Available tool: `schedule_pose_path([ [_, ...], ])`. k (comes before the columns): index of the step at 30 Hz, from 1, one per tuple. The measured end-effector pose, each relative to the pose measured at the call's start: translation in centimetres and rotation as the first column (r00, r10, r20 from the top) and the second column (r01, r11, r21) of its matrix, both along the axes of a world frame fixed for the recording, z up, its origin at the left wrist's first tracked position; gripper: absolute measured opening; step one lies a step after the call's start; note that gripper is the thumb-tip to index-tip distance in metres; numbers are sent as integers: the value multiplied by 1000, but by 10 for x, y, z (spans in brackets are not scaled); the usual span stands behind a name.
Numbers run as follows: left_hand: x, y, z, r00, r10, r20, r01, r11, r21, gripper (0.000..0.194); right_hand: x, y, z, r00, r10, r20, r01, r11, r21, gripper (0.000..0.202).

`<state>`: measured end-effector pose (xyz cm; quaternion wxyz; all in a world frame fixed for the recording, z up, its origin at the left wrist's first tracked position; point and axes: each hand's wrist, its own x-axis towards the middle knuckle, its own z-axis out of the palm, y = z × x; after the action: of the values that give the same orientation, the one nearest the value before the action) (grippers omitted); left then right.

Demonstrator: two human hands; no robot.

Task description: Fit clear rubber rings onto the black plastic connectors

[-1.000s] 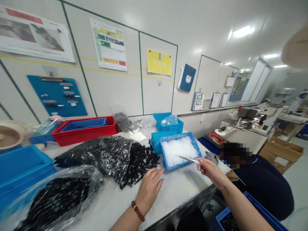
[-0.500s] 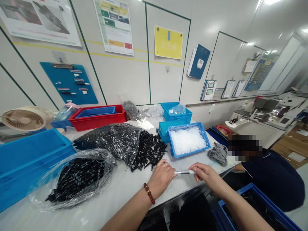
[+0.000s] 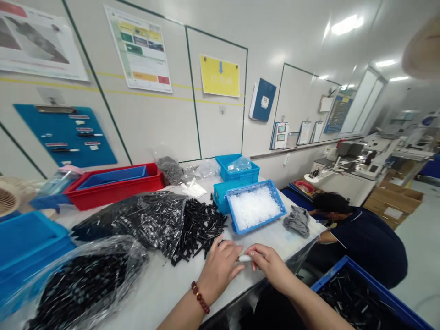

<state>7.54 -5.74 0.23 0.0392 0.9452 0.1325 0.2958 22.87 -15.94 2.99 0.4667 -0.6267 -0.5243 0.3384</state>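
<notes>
A slim pen-like piece (image 3: 244,258), white where it shows, lies between my two hands above the front of the table. My right hand (image 3: 270,268) pinches its right end between thumb and fingertips. Around its left end curl the fingers of my left hand (image 3: 220,263), hiding that part; a dark bit shows by the fingers, but I cannot tell whether it is held. Just beyond my left hand lies a heap of black pen-like parts (image 3: 202,222), spilling from a black plastic bag (image 3: 137,220). A blue tray (image 3: 256,225) of small clear-white pieces stands tilted behind my hands.
At the left are a clear bag of black parts (image 3: 82,284) and stacked blue bins (image 3: 30,243). A red bin (image 3: 103,197) stands behind. Right of the tray lies a grey cloth (image 3: 297,221). A person (image 3: 367,243) bends down at the right, near a blue crate (image 3: 388,300) of black parts.
The view has swung right, bringing more of the crate and room into sight. My hands have come closer together, and less of the pen-like piece shows between them.
</notes>
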Motion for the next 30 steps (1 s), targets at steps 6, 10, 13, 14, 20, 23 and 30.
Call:
schedule_pose_path([
  [6,-2,5,-1,982,87,169,-92,996,18,39,62,-22,15,932,-363,-8,362,925,114,36],
  [10,1,4,-4,984,74,159,-73,997,-15,37,98,-28,16,822,-569,35,556,813,171,37],
  [13,2,4,-4,984,74,162,-72,997,-20,36,112,-25,17,776,-627,72,605,771,197,38],
  [14,1,5,-4,983,75,168,-73,997,-20,36,115,-22,17,767,-637,82,613,764,200,37],
  [20,1,9,-6,982,92,166,-91,996,-12,36,122,2,24,782,-602,162,580,798,164,35],
  [23,1,9,-7,982,98,163,-98,995,-8,35,123,10,26,782,-577,238,557,817,150,34],
  [30,1,7,-5,985,92,149,-94,996,8,33,124,15,31,722,-580,378,589,801,104,27],
])
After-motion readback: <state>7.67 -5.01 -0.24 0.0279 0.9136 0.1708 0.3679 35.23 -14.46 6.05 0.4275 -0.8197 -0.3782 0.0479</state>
